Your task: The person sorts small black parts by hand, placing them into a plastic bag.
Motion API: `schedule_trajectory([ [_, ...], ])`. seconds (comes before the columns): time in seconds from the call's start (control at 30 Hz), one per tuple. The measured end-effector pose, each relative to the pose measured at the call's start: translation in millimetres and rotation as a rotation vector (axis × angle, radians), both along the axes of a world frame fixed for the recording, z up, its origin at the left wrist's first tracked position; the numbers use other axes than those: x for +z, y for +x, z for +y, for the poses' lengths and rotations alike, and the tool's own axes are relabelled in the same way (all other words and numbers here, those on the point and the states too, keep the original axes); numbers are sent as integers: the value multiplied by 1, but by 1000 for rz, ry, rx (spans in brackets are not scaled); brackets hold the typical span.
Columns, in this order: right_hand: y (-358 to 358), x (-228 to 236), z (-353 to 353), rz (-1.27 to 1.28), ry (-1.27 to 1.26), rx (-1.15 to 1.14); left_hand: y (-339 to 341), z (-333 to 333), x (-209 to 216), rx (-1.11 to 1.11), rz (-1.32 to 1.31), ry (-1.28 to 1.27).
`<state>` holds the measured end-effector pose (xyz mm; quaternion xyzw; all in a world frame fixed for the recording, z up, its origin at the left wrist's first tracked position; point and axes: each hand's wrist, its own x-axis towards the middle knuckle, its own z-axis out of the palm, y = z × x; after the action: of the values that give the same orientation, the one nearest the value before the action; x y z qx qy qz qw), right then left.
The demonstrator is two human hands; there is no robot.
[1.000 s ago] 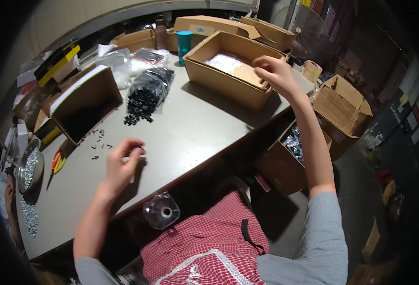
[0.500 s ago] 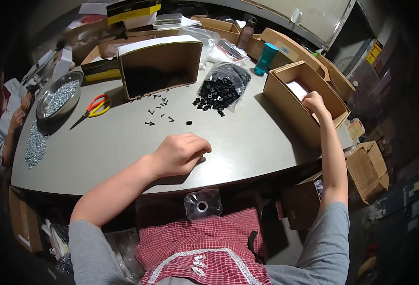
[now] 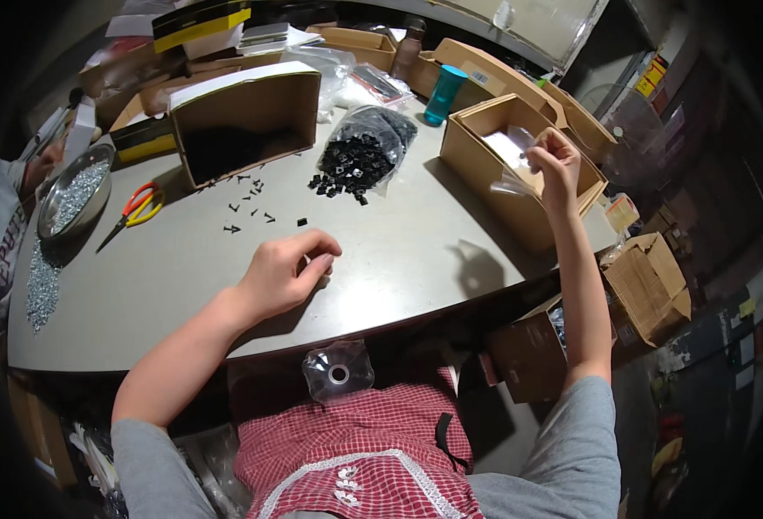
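My right hand (image 3: pixel 556 164) is raised over the near side of an open cardboard box (image 3: pixel 485 177) at the right of the table. Thumb and fingers pinch a small clear plastic bag (image 3: pixel 514 182), which hangs over the box's wall. Inside the box lies whitish, shiny material (image 3: pixel 504 145), partly hidden by the hand. My left hand (image 3: pixel 288 272) rests at the table's front edge, fingers loosely curled with a gap between thumb and forefinger; nothing shows in it. Nearest to it lie one small black piece (image 3: pixel 303 222) and several loose dark screws (image 3: pixel 233 229).
A clear bag spills black pieces (image 3: pixel 353 169) mid-table. Behind the screws a cardboard box (image 3: pixel 247 130) lies on its side. Red-and-yellow-handled scissors (image 3: pixel 139 208), a metal bowl of silvery parts (image 3: pixel 74 197) and a spilled heap (image 3: pixel 42 290) are at left. A teal bottle (image 3: pixel 444 95) stands behind.
My right hand has come up out of the box with a clear bag. The left hand's thumb and forefinger have parted slightly. The whole view has shifted.
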<state>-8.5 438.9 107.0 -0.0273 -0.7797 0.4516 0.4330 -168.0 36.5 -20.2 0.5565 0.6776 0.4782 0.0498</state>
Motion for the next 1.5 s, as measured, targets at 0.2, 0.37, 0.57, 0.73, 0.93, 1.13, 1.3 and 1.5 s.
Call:
schedule_trajectory([
  [0.2, -32, -31, -117, -111, -222, 353, -7, 2, 10, -138, -570, 13],
  [0.37, -58, -57, -182, -226, -315, 610, -2, 6, 9, -187, -886, 193],
  [0.57, -74, -69, -176, -78, 382, 336, -25, -6, 6, -154, -985, 119],
  [0.73, -56, -35, -49, 21, 559, -411, -23, -5, 6, 12, -763, 172],
  [0.93, 33, -5, 73, -1067, 781, -1242, -17, 1, 12, 55, -493, 155],
  [1.13, -15, -38, -94, -332, 518, -214, -13, -4, 9, 108, -296, 75],
  [1.3, -71, -100, -198, -461, 270, 527, -9, 0, 2, -8, -389, 78],
  [1.5, -115, -101, -204, -477, -116, 576, -29, -7, 15, 88, -356, 150],
])
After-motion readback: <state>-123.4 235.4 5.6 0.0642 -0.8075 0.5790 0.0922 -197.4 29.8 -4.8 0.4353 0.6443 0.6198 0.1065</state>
